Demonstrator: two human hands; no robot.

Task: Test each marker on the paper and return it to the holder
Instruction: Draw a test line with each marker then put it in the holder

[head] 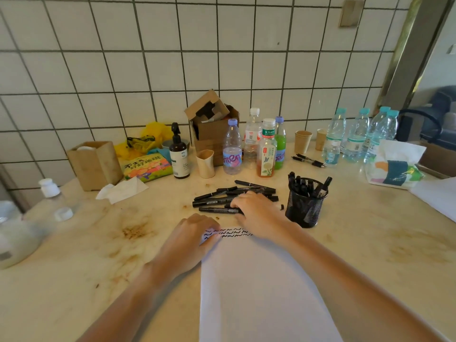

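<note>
A smooth matt white paper sheet (259, 280) is lying on a stained, faintly glossy cream stone countertop (98, 243), beside a black wire-mesh metal holder (304, 206) and matt black plastic markers (222, 197).

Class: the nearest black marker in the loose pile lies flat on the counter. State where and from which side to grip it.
Pinch the nearest marker mid-barrel from above: it lies flat, crosswise, its left half exposed beside the right hand, and others crowd behind it.
</note>
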